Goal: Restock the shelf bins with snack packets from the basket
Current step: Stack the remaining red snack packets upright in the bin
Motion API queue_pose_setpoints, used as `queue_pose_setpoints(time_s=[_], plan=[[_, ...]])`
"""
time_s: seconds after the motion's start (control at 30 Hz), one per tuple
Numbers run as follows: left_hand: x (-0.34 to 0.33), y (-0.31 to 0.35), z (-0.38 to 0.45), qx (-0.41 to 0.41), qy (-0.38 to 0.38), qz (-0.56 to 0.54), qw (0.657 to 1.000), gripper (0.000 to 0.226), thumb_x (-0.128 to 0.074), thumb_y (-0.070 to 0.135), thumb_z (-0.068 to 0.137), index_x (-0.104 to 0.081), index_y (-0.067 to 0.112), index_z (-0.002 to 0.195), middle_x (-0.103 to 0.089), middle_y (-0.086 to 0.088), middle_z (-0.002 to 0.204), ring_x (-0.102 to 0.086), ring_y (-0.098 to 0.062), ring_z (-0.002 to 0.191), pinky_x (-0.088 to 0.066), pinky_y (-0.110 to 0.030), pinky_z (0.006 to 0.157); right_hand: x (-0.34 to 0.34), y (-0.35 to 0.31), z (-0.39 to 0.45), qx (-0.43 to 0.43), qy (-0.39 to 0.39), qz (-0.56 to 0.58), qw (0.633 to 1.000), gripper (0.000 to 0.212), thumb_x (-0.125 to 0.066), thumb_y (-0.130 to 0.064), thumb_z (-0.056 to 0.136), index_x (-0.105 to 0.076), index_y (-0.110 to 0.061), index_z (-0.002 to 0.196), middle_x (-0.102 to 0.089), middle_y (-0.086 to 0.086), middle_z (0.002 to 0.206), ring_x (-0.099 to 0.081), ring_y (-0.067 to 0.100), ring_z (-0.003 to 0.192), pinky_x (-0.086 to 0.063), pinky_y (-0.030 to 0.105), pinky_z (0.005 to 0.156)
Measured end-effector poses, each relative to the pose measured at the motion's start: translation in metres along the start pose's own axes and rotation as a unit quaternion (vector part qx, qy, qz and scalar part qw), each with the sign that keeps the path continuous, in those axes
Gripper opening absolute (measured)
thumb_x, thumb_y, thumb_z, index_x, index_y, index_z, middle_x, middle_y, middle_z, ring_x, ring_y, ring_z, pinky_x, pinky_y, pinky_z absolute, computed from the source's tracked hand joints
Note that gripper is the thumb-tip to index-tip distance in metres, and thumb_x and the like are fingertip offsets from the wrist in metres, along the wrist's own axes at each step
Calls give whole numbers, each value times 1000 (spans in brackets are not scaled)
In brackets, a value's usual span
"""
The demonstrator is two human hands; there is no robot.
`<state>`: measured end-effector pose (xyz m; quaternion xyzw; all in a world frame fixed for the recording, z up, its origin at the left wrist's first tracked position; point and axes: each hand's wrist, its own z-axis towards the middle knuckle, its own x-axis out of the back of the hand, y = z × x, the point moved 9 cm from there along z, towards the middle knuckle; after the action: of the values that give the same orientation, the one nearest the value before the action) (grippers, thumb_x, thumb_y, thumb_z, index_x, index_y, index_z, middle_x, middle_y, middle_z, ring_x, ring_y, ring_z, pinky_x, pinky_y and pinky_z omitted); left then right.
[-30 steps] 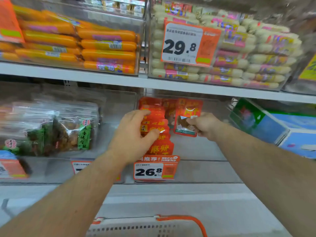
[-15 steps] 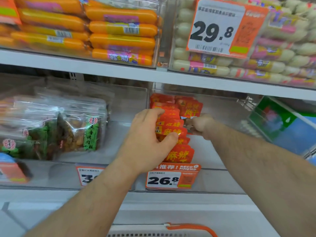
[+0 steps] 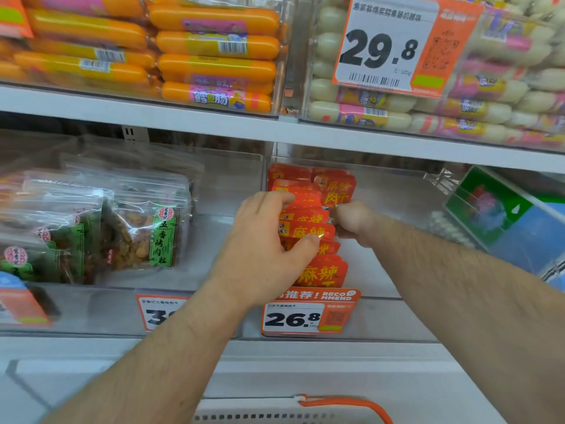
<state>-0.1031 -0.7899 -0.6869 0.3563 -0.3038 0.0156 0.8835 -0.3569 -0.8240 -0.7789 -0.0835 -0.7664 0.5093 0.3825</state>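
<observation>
Basket (image 3: 275,416) rim and its orange handle (image 3: 351,403) sit nearest, at the bottom; I cannot see what is inside. Past them, the left hand (image 3: 263,249) curls round a row of red snack packets (image 3: 305,231) in the clear middle bin (image 3: 382,319), likely to keep them standing tidy. The right hand (image 3: 351,220) is bunched against the packets' right side; I cannot tell if it pinches one. The left bin holds clear bags of meat bits (image 3: 143,237). Highest and furthest, orange sausages (image 3: 214,44) and pale sausages (image 3: 360,117) fill the top bins.
</observation>
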Motion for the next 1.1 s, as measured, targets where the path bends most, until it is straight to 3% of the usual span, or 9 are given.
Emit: queue_pose_setpoints(time_s=[0.33, 0.57, 0.67, 0.73, 0.8, 0.87, 0.97, 1.03, 1.1], plan=[[0, -1, 0, 8, -2, -1, 1000, 68, -53, 51, 73, -43, 24, 135, -39, 17, 120, -32, -1, 118, -31, -20, 97, 9, 0, -7, -10, 7, 3, 1000, 21, -59, -25, 93, -63, -14, 111, -68, 7, 104, -67, 24, 94, -56, 40, 90], [7, 0, 1, 44, -3, -36, 998, 66, -55, 47, 73, -48, 17, 132, -43, 11, 121, -43, -14, 123, -36, -28, 104, 49, -18, -62, -2, 138, 2, 990, 11, -62, -17, 89, -61, -6, 86, -61, 10, 87, -64, 30, 88, -56, 36, 75], [37, 40, -16, -75, 78, 23, 994, 55, -52, 41, 74, -55, 10, 119, -52, 0, 118, -49, -21, 113, -34, -24, 96, 79, -42, -125, 119, 272, -4, 955, 30, -58, -13, 87, -60, -6, 115, -60, 11, 112, -58, 27, 102, -43, 26, 83], [39, 68, -51, -161, 92, 48, 981, 39, -53, 31, 76, -59, 9, 107, -58, -6, 108, -54, -26, 100, -42, -34, 87, 84, -59, -189, 275, 338, -4, 900, 30, -59, -11, 84, -58, -7, 113, -54, 6, 108, -48, 11, 91, -34, 13, 78], [16, 71, -95, -188, 14, 40, 981, 31, -54, 29, 76, -59, 12, 102, -60, -4, 100, -56, -25, 90, -46, -37, 76, 73, -50, -240, 382, 359, 19, 851, 29, -60, -15, 80, -57, -7, 108, -47, 1, 100, -41, 6, 85, -34, 11, 78], [-19, 48, -140, -155, -110, 48, 981, 32, -53, 32, 74, -60, 17, 102, -61, 1, 97, -56, -19, 86, -50, -36, 73, 53, -17, -263, 401, 342, 51, 848, 24, -59, -19, 81, -55, -14, 103, -46, -3, 94, -46, 11, 84, -40, 19, 78], [-58, 9, -186, -88, -275, 102, 952, 37, -55, 29, 78, -60, 19, 113, -61, 2, 108, -59, -21, 98, -49, -35, 86, 5, 43, -263, 305, 268, 38, 913, 16, -62, -15, 86, -51, -25, 82, -49, -12, 73, -46, 4, 67, -40, 16, 66], [-68, -8, -205, -45, -341, 137, 929, 39, -57, 25, 86, -56, 19, 125, -57, 1, 123, -55, -20, 112, -42, -29, 93, -37, 94, -252, 202, 174, -48, 963, 19, -65, -17, 89, -54, -22, 75, -54, -9, 66, -53, 11, 65, -44, 28, 66], [-75, -17, -225, -24, -400, 163, 902, 39, -55, 26, 90, -52, 20, 129, -53, 1, 130, -53, -20, 116, -41, -29, 94, -75, 149, -249, 121, 67, -164, 977, 17, -61, -26, 94, -57, -16, 80, -58, -3, 72, -56, 21, 71, -41, 32, 66]])
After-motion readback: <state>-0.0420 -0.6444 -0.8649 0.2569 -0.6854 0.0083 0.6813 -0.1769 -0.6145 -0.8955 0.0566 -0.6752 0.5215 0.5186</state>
